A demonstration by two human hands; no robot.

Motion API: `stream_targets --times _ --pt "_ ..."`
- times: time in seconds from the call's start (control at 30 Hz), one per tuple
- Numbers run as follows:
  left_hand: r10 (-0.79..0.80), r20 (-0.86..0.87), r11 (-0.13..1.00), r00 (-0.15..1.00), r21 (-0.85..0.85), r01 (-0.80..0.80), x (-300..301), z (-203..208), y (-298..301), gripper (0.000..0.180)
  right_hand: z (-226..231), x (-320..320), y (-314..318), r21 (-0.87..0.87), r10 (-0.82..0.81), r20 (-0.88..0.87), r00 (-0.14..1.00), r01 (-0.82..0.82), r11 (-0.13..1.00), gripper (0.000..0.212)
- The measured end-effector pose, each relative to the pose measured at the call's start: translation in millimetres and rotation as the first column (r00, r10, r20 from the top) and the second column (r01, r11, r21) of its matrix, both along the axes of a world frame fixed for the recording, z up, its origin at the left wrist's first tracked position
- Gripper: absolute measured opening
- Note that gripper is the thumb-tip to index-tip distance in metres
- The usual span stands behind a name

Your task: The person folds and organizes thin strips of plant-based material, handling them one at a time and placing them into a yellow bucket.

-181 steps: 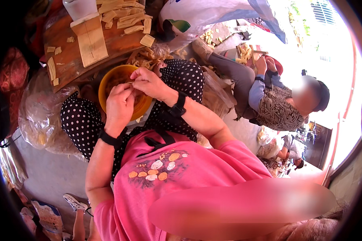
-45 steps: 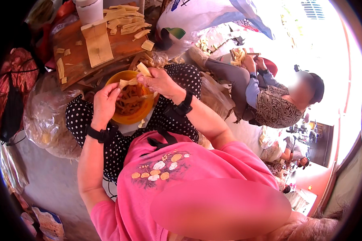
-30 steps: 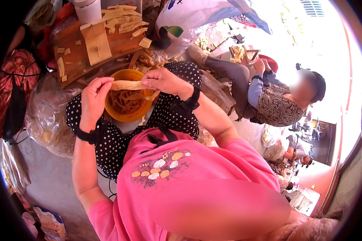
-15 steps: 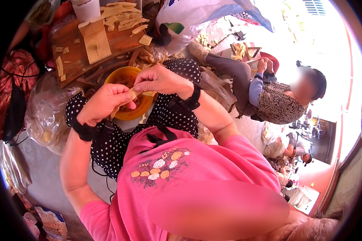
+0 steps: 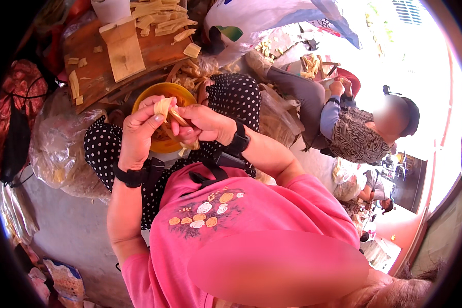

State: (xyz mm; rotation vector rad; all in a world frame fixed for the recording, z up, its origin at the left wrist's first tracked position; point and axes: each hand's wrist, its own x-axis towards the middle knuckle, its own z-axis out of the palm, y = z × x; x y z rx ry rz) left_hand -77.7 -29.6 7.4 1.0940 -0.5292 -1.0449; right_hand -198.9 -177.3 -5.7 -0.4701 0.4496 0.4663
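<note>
Head view: a pale strip [image 5: 162, 106] being held above a yellow bowl [image 5: 144, 96]

Left grip [image 5: 140, 124] is pinching the strip where it is looping over the fingers; right grip [image 5: 209, 122] is grasping it alongside, a pale end trailing below; the bowl is sitting just off the near edge of the wooden surface [image 5: 93, 76]; a tan panel [image 5: 123, 55] is lying by that edge; other strips [image 5: 163, 19] are piling toward the far right corner.

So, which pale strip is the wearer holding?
The bent strip above the yellow bowl, gripped by the left hand and right hand; the piled strips on the wooden board lie untouched.
</note>
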Motion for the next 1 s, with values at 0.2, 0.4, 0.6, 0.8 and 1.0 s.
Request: stream_targets --times 0.2,0.4,0.6,0.8,1.0 --pt "-0.036 0.533 0.995 0.845 0.096 -0.018 -12 -10 -8 0.026 -44 2 9 0.374 -0.126 0.054 0.991 0.097 0.922 0.032" --pt "0.077 0.825 0.976 0.559 0.052 -0.210 -20 -6 -12 0.023 -40 17 15 0.165 -0.418 0.089 0.904 0.401 0.901 0.018" --pt "0.098 0.844 0.937 0.527 0.101 -0.335 -29 -15 -16 0.028 -9 29 23 -0.295 -0.692 -0.061 0.720 0.649 0.701 0.021" --pt "0.070 0.728 0.958 0.681 0.141 -0.249 -23 -11 -14 0.026 -29 2 -19 -0.647 -0.198 0.298 0.934 0.350 0.678 0.020" --pt "-0.058 0.701 0.976 0.711 0.190 -0.107 -24 -7 -17 0.022 -19 7 -49 -0.752 0.085 0.203 0.975 0.100 0.651 0.009"
